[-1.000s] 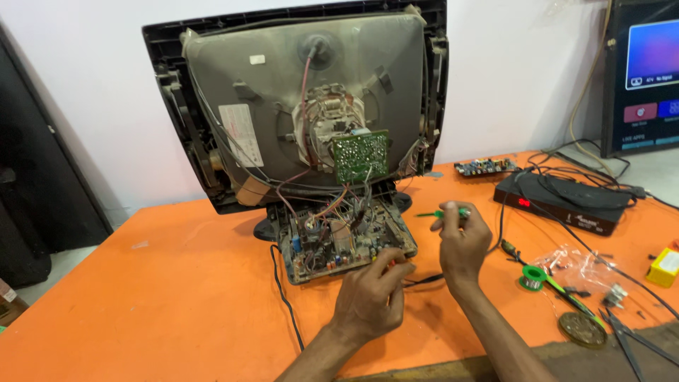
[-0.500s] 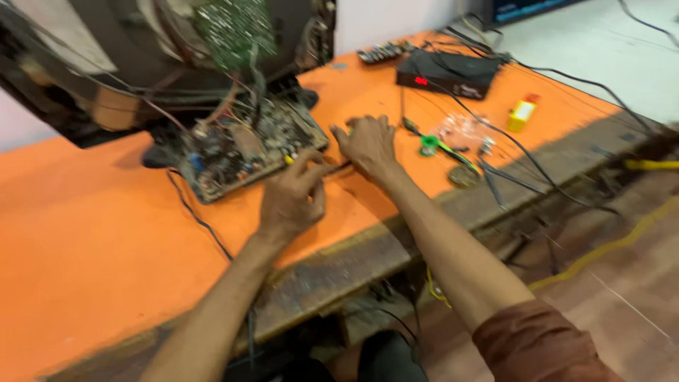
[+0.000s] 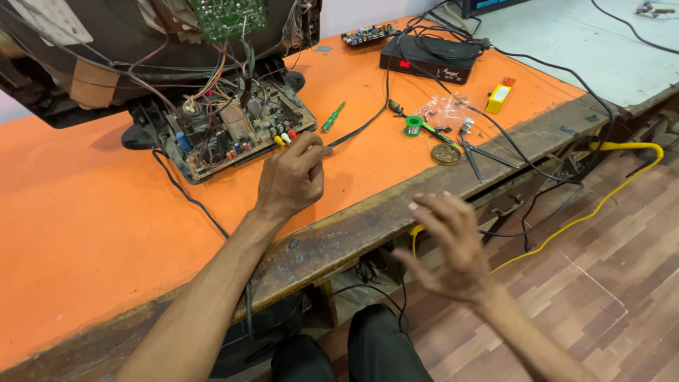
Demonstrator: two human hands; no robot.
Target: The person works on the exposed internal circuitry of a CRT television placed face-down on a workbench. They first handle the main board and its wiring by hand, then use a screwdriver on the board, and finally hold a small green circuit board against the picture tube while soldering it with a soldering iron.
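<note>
My left hand rests on the orange table, fingers pinched on a black cable right beside the coloured plugs at the front edge of a bare circuit board. The board lies under an opened old television with many wires hanging from it. My right hand hovers open in the air past the table's front edge, holding nothing. A green screwdriver lies on the table just right of the board.
A black set-top box, a small circuit board, a yellow tester, a green solder spool, a round tin and pliers lie to the right. Cables trail over the wooden floor.
My right hand let go of the green screwdriver and pulled back off the table toward me. My left hand stayed by the board. The view tipped downward.
</note>
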